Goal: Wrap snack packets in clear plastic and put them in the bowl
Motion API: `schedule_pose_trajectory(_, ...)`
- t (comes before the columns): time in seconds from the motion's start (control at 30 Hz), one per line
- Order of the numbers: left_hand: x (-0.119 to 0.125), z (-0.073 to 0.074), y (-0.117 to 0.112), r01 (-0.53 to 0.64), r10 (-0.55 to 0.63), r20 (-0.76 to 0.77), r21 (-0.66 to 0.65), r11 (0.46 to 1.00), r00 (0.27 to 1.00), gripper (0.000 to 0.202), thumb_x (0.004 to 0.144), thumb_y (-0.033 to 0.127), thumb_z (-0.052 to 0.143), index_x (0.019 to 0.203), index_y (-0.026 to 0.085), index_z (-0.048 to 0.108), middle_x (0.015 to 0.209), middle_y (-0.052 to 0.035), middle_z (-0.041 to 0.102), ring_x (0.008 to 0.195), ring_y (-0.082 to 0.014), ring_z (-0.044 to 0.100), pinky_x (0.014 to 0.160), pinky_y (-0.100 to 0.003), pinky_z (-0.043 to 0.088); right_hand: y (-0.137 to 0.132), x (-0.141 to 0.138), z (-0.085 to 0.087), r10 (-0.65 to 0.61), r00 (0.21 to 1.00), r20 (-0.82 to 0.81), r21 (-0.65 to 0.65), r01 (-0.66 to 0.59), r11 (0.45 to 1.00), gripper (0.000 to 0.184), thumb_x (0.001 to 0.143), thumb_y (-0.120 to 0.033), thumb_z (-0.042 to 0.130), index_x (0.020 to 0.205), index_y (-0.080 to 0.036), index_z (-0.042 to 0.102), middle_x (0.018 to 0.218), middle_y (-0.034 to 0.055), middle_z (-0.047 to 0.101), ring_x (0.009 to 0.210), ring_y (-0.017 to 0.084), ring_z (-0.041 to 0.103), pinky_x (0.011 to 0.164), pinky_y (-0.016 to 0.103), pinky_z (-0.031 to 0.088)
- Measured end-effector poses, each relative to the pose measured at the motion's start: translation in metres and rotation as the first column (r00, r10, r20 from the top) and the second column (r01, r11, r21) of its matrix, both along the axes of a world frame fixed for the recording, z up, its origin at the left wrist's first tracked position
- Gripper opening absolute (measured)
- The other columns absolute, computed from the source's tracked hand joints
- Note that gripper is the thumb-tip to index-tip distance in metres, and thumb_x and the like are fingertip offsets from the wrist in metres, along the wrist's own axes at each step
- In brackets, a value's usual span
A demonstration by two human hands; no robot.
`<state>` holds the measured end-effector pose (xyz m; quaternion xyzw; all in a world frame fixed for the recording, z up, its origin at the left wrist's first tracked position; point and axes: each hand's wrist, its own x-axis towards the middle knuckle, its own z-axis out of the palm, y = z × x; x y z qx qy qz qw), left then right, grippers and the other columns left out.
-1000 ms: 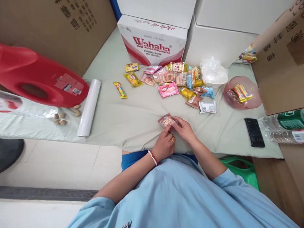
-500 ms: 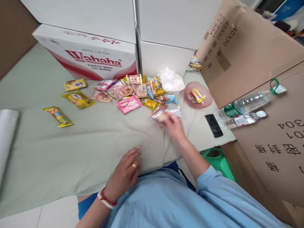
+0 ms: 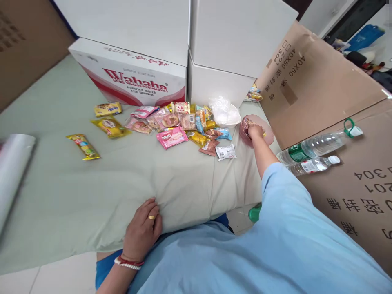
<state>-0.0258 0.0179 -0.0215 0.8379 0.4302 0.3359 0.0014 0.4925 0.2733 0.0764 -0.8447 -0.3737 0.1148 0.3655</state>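
Note:
My right hand (image 3: 255,131) reaches into a pink translucent bowl (image 3: 267,125), its fingers closed on a small wrapped snack (image 3: 246,123) at the bowl's left side. What else lies in the bowl is mostly covered by this hand. Near the front edge of the cloth, my left hand (image 3: 143,222) lies flat and holds nothing. Left of the bowl is a pile of packaged snacks, among them a pink wafer packet (image 3: 172,137), a brown packet (image 3: 209,148) and a white packet (image 3: 226,152).
A white bowl (image 3: 235,118) holds crumpled clear plastic. Yellow snack packets (image 3: 110,126) lie apart on the left. White boxes (image 3: 131,81) line the back. Two water bottles (image 3: 318,143) lie at the right by a cardboard sheet (image 3: 309,81). A silver roll (image 3: 18,163) is at far left.
My right hand has carried the wrapped snack rightward from in front of the pile into the pink bowl. My left hand has shifted slightly left on the cloth. My right arm hides the phone.

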Motion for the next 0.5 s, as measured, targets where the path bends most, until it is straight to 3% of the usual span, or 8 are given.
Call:
schedule_pose_trajectory(0.1,0.0,0.0,-0.002,-0.032,0.032,0.009,0.014,0.999,0.999,0.025,0.089,0.002,0.061,0.109,0.017,0.061,0.106,-0.0129,0.07,0.117,-0.032,0.07,0.097,-0.045,0.062,-0.005,-0.004,0.005,-0.055,0.982,0.18,-0.028,0.061,0.998,0.018,0.091,-0.026,0.064,0.099,-0.012,0.073,0.123,0.0219,0.061,0.13,0.037,0.048,0.107,0.054,0.046)
schedule_pose_trajectory(0.17,0.001,0.0,-0.002,-0.048,0.047,0.018,0.022,0.999,0.999,0.027,0.088,0.001,0.061,0.108,0.018,0.061,0.105,-0.012,0.069,0.117,-0.0313,0.071,0.097,-0.044,0.062,-0.004,-0.008,0.014,-0.033,0.958,0.286,-0.011,0.038,0.999,0.023,0.094,-0.025,0.059,0.105,-0.012,0.074,0.134,0.0244,0.056,0.138,0.038,0.04,0.112,0.056,0.04)
schedule_pose_trajectory(0.27,0.003,0.0,-0.002,-0.05,0.05,0.021,0.027,0.998,0.999,0.027,0.087,0.0,0.061,0.108,0.017,0.061,0.105,-0.0122,0.069,0.117,-0.0315,0.071,0.097,-0.044,0.063,0.005,-0.03,0.026,0.117,0.9,0.42,-0.011,-0.124,0.992,0.03,0.1,-0.026,0.047,0.111,-0.015,0.073,0.13,0.0201,0.061,0.13,0.033,0.049,0.113,0.05,0.04)
schedule_pose_trajectory(0.37,0.003,0.0,-0.002,-0.047,0.046,0.013,0.023,0.999,0.999,0.027,0.087,-0.001,0.06,0.108,0.017,0.06,0.104,-0.0124,0.069,0.117,-0.0319,0.071,0.097,-0.045,0.063,0.02,-0.067,0.026,0.342,0.786,0.515,-0.086,-0.349,0.933,0.031,0.103,-0.029,0.044,0.107,-0.018,0.072,0.115,0.0153,0.07,0.112,0.03,0.061,0.106,0.044,0.045)
schedule_pose_trajectory(0.43,0.003,0.001,-0.002,-0.048,0.048,0.007,0.025,0.999,0.999,0.026,0.087,-0.001,0.06,0.107,0.016,0.06,0.104,-0.013,0.069,0.116,-0.0321,0.071,0.097,-0.046,0.063,0.031,-0.092,0.02,0.387,0.767,0.512,-0.13,-0.376,0.918,0.032,0.104,-0.038,0.046,0.106,-0.018,0.072,0.112,0.0153,0.072,0.108,0.03,0.064,0.102,0.043,0.048)
schedule_pose_trajectory(0.5,0.004,0.001,-0.003,-0.052,0.052,0.005,0.025,0.998,0.999,0.026,0.087,-0.001,0.059,0.107,0.016,0.06,0.104,-0.0132,0.069,0.116,-0.032,0.071,0.097,-0.046,0.063,0.042,-0.109,0.012,0.361,0.821,0.443,-0.172,-0.317,0.933,0.035,0.101,-0.048,0.055,0.105,-0.017,0.072,0.11,0.0161,0.074,0.105,0.031,0.066,0.099,0.044,0.05)
